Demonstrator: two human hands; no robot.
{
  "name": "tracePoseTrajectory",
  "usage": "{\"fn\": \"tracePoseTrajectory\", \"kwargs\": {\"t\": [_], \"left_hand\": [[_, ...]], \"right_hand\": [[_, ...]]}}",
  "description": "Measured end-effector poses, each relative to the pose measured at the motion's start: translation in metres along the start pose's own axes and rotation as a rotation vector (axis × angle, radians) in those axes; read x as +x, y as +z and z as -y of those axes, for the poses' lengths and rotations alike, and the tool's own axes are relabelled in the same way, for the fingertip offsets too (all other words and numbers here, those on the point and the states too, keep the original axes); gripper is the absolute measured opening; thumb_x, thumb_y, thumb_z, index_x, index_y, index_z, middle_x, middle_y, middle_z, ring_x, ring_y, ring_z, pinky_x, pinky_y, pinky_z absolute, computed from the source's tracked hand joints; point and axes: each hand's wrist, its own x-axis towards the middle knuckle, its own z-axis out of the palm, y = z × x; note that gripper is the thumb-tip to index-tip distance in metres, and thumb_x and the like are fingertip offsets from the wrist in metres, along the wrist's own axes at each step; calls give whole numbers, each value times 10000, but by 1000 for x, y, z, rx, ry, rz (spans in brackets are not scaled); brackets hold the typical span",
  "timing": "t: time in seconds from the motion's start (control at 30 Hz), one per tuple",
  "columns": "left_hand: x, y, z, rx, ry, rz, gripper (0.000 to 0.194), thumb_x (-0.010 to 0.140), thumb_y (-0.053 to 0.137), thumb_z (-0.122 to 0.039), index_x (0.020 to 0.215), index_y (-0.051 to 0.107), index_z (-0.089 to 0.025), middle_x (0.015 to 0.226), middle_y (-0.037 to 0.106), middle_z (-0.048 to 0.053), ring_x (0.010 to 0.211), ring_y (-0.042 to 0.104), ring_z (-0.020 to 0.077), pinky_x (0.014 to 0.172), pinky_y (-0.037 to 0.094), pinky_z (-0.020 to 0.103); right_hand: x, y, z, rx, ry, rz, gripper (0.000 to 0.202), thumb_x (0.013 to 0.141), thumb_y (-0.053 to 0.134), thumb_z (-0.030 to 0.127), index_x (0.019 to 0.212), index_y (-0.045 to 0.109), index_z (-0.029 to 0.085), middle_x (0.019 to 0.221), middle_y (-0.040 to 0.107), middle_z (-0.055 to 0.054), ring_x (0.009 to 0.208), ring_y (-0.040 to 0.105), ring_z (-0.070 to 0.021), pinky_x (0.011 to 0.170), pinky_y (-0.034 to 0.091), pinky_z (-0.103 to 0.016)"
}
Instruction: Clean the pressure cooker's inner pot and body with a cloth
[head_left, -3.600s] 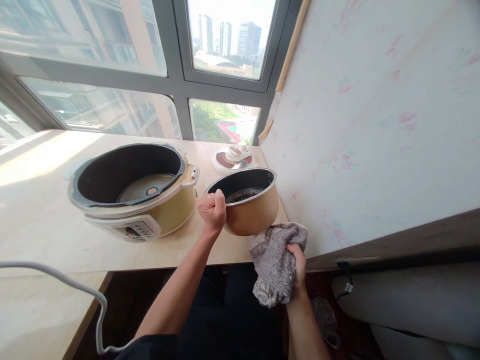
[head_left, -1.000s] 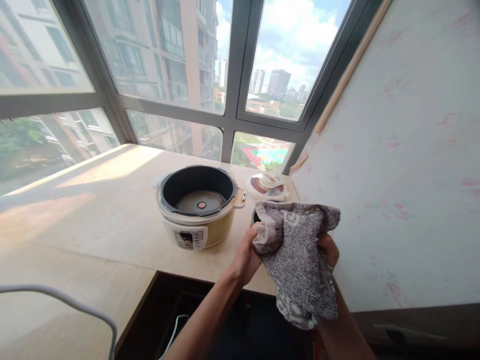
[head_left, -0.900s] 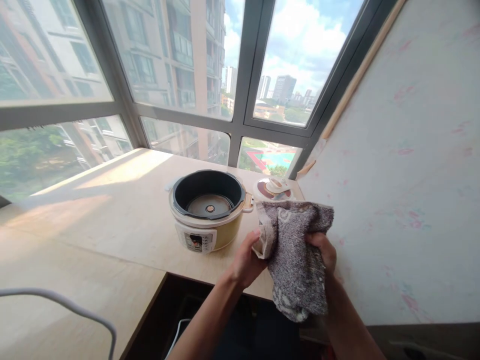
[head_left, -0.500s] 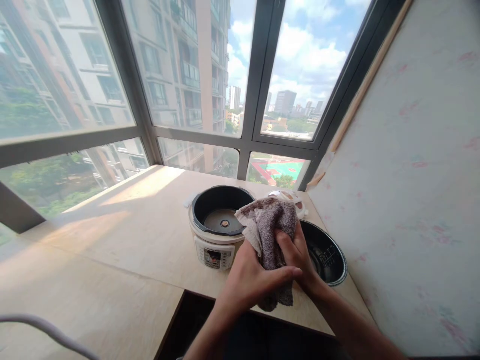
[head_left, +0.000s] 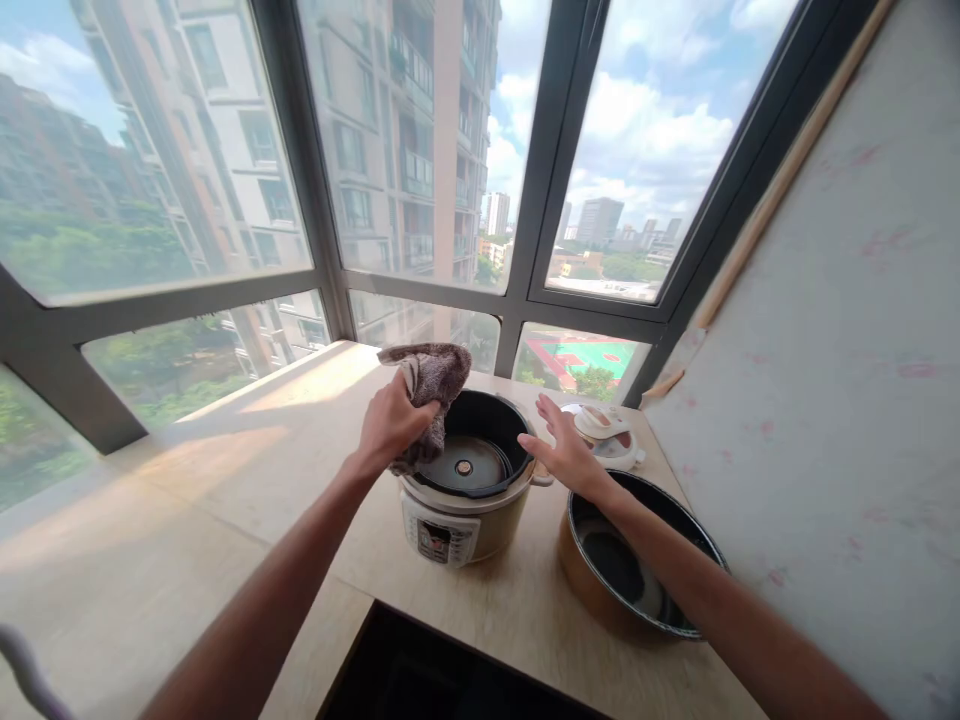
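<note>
- Grey-brown terry cloth point(head_left: 427, 385) is bunched in the left hand point(head_left: 388, 425), whose fingers are closed around it, just over the near-left rim of the cooker point(head_left: 461, 500).
- Part of the cloth hangs down onto the rim; whether it touches the inside wall I cannot tell.
- Right hand point(head_left: 564, 452) is flat, fingers spread, holding nothing; it hovers beside the right edge of the cooker, near its small handle.
- Cooker stands open on the wooden counter point(head_left: 225, 480), its dark cavity empty with the heating plate visible at the bottom.
- Inner pot point(head_left: 637, 560) sits on the counter to the right of the cooker, under the right forearm, dark inside and tan outside.
- Lid point(head_left: 607, 432) lies behind the pot, near the window.
- Handling, as I judge: the cloth is soft, light and limp, so it folds to any shape and is best held as a wad in the palm, as now. It should not slip.
- Cooker looks light enough to slide when rubbed, so a steadying hand on its rim or handle seems sensible.
</note>
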Motion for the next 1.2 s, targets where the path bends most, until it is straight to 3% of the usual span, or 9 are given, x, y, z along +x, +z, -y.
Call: {"fn": "tracePoseTrajectory", "kwargs": {"t": [0.13, 0.27, 0.37, 0.53, 0.67, 0.73, 0.9, 1.0, 1.2], "left_hand": [[32, 22, 6, 346, 154, 174, 370, 788, 631, -417, 1062, 589, -172, 956, 725, 136, 848, 687, 313, 688, 474, 358], [42, 50, -3, 593, 423, 283, 382, 761, 636, -344, 1085, 633, -143, 932, 715, 174, 881, 693, 350, 755, 492, 399], [45, 74, -9, 643, 563, 362, 414, 759, 642, -272, 1146, 627, -127, 978, 705, 197, 943, 695, 366, 788, 510, 416], [47, 118, -3, 679, 519, 573, 496, 810, 632, -233, 1280, 534, -110, 1163, 680, 206, 1000, 711, 362, 795, 544, 414], [48, 143, 4, 632, 393, 609, 609, 822, 624, -229, 1384, 430, -95, 1194, 673, 208, 1039, 706, 358, 807, 555, 409], [49, 151, 3, 606, 405, 632, 634, 809, 630, -216, 1393, 414, -91, 1179, 681, 207, 1040, 703, 346, 817, 551, 399], [48, 162, -8, 607, 753, 736, 444, 788, 663, -237, 1203, 579, -103, 1123, 696, 203, 1130, 644, 353, 951, 497, 429], [49, 167, -15, 597, 849, 820, 320, 801, 656, -237, 1097, 639, -119, 1082, 711, 184, 1106, 639, 342, 935, 490, 425], [44, 167, -22, 508, 1063, 928, 301, 809, 646, -201, 1106, 682, -168, 1037, 720, 141, 1057, 641, 316, 937, 474, 437]], "right_hand": [[30, -8, -31, -242, 136, -57, 877, 722, 766, 472, 1453, 491, 71, 1569, 406, -266, 1505, 331, -378, 1253, 189, -513], [44, 0, -49, -170, 250, 53, 699, 762, 690, 451, 1337, 567, 74, 1448, 544, -255, 1398, 479, -390, 1192, 309, -500], [46, 6, -58, -169, 292, 97, 664, 794, 609, 420, 1364, 537, 86, 1340, 625, -209, 1279, 576, -359, 1143, 362, -488], [43, 10, -68, -155, 275, 70, 653, 826, 531, 407, 1417, 493, 131, 1343, 631, -149, 1317, 555, -309, 1144, 370, -437], [39, 11, -68, -141, 286, 75, 695, 829, 520, 433, 1452, 462, 132, 1354, 628, -156, 1286, 581, -296, 1141, 383, -436], [38, 10, -65, -146, 286, 81, 707, 825, 509, 437, 1456, 453, 123, 1345, 632, -159, 1271, 591, -292, 1138, 388, -435], [36, 10, -60, -140, 270, 81, 715, 813, 498, 450, 1450, 453, 128, 1351, 631, -150, 1284, 582, -285, 1140, 392, -434], [34, 9, -60, -155, 281, 82, 774, 807, 502, 470, 1484, 421, 104, 1404, 595, -173, 1307, 567, -296, 1149, 383, -446], [33, 7, -56, -182, 293, 83, 812, 798, 512, 542, 1485, 433, 115, 1474, 539, -174, 1369, 516, -316, 1187, 348, -460]]}}
